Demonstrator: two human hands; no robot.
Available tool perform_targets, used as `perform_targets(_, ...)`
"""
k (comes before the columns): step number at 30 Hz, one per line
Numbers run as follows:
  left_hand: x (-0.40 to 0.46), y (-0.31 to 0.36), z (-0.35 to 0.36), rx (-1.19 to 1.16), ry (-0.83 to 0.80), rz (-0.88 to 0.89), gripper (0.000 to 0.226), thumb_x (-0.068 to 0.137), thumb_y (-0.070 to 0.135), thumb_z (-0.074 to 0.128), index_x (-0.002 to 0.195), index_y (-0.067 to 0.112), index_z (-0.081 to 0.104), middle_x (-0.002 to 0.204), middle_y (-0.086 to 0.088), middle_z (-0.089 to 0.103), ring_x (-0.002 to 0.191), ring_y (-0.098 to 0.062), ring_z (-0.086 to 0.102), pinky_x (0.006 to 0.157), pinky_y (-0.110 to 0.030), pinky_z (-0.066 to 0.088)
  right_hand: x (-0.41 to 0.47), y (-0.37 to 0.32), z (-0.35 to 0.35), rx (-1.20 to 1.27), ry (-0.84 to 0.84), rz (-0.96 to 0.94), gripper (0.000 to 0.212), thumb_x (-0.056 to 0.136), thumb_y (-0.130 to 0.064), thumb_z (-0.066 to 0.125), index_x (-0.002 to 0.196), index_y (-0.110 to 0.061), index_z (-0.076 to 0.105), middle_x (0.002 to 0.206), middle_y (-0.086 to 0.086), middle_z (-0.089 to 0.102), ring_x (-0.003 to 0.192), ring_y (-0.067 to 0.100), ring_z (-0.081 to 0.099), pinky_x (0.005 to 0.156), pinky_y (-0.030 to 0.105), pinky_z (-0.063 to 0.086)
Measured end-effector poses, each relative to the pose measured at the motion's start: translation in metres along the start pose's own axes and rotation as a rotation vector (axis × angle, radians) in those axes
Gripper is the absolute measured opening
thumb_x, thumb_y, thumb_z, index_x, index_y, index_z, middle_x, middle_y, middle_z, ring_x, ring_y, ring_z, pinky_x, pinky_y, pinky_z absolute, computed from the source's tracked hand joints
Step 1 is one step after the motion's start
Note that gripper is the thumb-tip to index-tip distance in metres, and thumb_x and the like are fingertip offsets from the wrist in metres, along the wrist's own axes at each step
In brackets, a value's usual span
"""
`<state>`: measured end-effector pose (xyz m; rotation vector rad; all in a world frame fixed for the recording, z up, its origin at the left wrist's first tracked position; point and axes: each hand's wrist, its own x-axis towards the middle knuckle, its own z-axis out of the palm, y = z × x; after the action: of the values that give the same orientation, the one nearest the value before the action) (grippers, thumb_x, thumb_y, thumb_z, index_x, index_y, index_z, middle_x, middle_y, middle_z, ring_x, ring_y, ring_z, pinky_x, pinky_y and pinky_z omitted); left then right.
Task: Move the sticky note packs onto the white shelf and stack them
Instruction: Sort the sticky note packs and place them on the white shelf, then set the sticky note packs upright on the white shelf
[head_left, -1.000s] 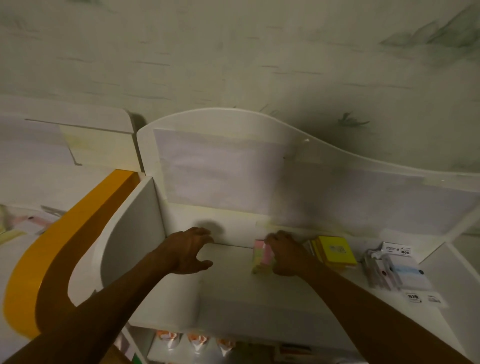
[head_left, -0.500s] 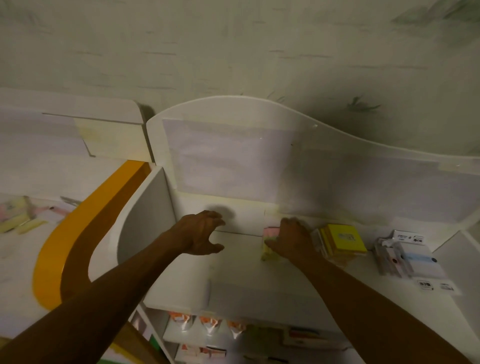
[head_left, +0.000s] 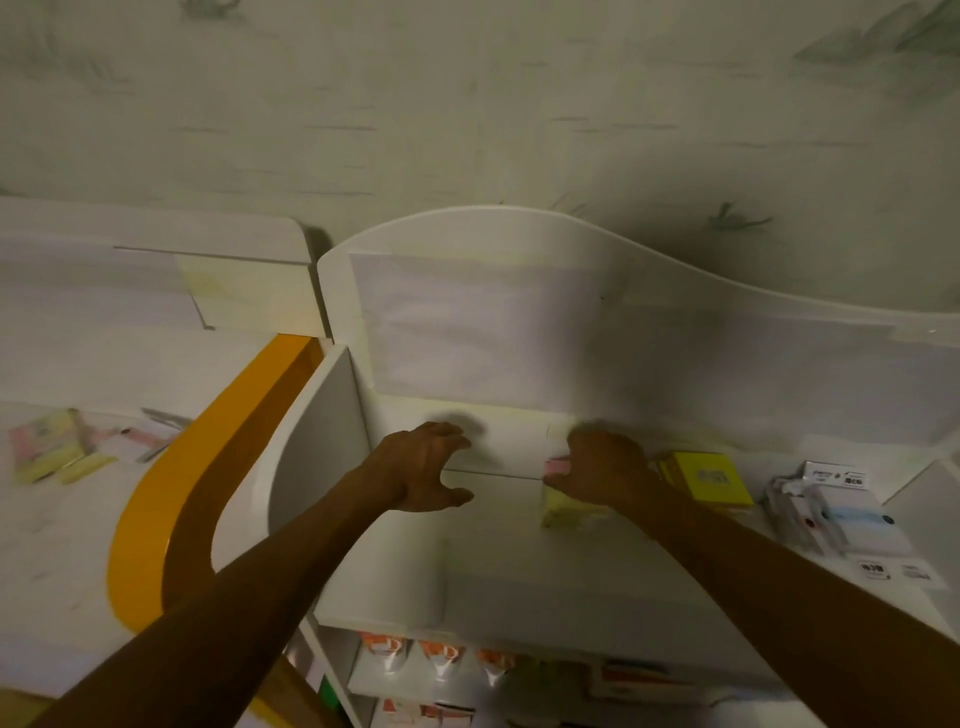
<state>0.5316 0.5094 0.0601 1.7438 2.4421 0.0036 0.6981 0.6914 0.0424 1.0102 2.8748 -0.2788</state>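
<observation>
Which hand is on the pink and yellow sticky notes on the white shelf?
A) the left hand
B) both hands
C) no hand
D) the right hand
D: the right hand lies over the pink and yellow sticky notes on the white shelf, while the left hand hovers apart from them, holding nothing.
</observation>
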Motion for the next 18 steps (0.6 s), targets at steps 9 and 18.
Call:
perform_targets(9, -0.006, 0.011, -0.015, -0.005, 0.056, -0.048, 0.088, 0.078, 0.061, 0.064, 0.148, 0.026, 0.025, 0.156, 0.002, 0.026, 0.142, -0.017, 0.027, 0.110, -0.038, 0.034, -0.016, -0.006, -0.057, 0.090, -0.031, -0.272, 0.073, 0.076, -0.048, 0.074, 0.138, -0.024, 0.044, 0.143, 0.001, 0.045, 0.130, 0.020, 0.041, 0.106, 0.034, 0.036)
perform_targets(18, -0.049, 0.025, -0.041, 0.049, 0.151, -0.194, 0.064, 0.087, 0.048, 0.060, 0.142, 0.021, 0.040, 0.150, 0.000, 0.037, 0.136, -0.018, 0.037, 0.106, -0.037, 0.039, -0.035, -0.017, -0.079, -0.030, 0.016, -0.407, 0.067, 0.079, -0.050, 0.070, 0.137, -0.029, 0.044, 0.139, -0.001, 0.046, 0.126, 0.021, 0.045, 0.102, 0.037, 0.042)
